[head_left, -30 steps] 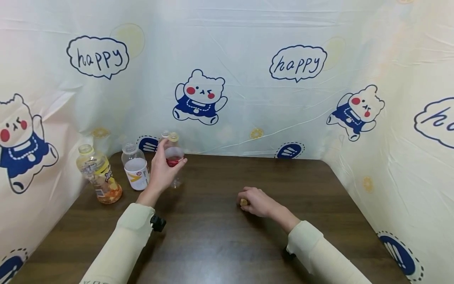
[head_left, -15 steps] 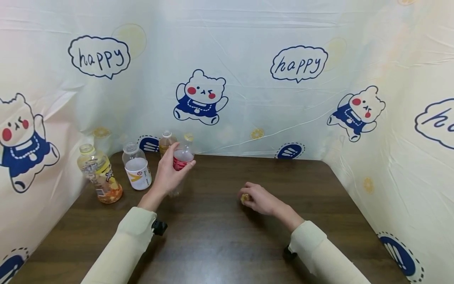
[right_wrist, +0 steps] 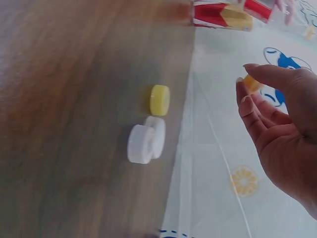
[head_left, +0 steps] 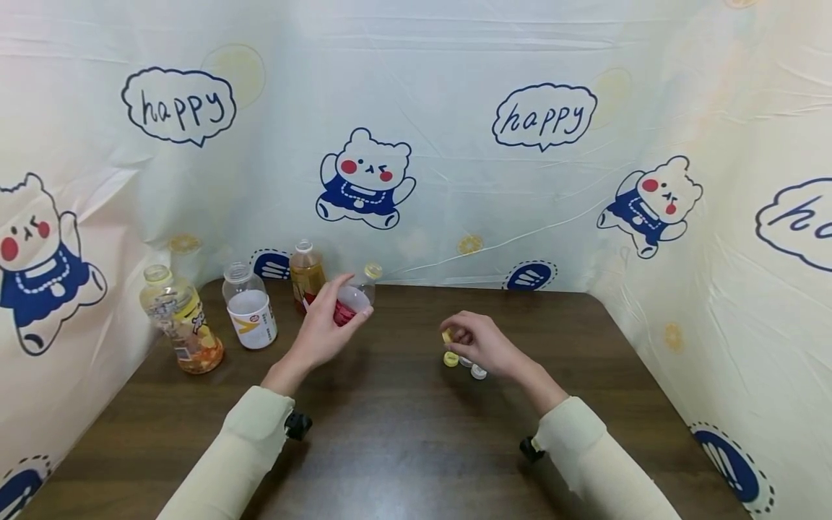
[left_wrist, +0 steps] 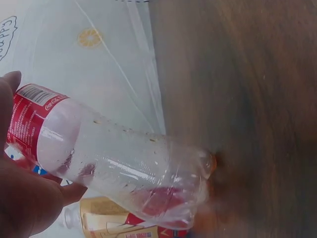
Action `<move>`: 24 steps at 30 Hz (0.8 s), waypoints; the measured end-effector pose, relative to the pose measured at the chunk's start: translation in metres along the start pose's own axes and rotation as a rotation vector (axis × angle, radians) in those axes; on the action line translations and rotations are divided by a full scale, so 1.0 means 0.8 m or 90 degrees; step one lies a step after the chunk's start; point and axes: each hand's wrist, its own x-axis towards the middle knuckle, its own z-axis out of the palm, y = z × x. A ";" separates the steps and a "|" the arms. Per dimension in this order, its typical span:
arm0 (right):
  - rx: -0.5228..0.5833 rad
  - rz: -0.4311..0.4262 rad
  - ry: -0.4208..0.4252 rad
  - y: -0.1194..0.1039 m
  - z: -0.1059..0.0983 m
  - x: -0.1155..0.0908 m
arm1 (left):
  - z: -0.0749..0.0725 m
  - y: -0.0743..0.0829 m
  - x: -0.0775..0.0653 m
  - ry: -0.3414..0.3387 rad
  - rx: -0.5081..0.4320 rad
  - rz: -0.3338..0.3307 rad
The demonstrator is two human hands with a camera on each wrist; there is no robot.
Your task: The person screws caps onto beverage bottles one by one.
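My left hand grips a clear plastic bottle round its red label. That bottle leans right in the head view; its neck looks yellowish, and whether a cap is on it I cannot tell. Thumb and fingertips of my right hand pinch a yellow bottle cap above the table. Below that hand, another yellow cap lies near two white caps, the front white cap partly covering the rear one.
An amber bottle stands behind my left hand. Farther left are a white-labelled bottle and a large yellow-labelled bottle, both uncapped. A patterned curtain borders the back of the brown table.
My left hand has carried the red-labelled bottle rightward, uncovering the amber bottle. My right hand has risen slightly with a yellow cap, and the caps on the table now show.
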 end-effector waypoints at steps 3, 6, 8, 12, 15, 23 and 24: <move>0.017 0.009 0.027 -0.003 -0.006 0.003 | 0.006 0.001 -0.001 -0.001 -0.010 0.004; 0.057 0.033 0.050 -0.006 -0.013 0.007 | 0.010 0.002 -0.001 -0.007 -0.024 -0.012; 0.083 0.044 0.063 -0.009 -0.017 0.010 | 0.013 0.003 -0.002 -0.014 -0.030 -0.032; 0.109 0.056 0.084 -0.016 -0.027 0.018 | 0.018 0.005 -0.004 -0.029 -0.031 -0.051; 0.114 0.059 0.093 -0.019 -0.031 0.023 | 0.021 0.008 -0.006 -0.040 -0.030 -0.048; 0.119 0.053 0.088 -0.031 -0.038 0.034 | 0.028 0.016 -0.011 -0.062 -0.036 -0.029; 0.118 0.056 0.085 -0.032 -0.038 0.035 | 0.029 0.017 -0.011 -0.063 -0.035 -0.027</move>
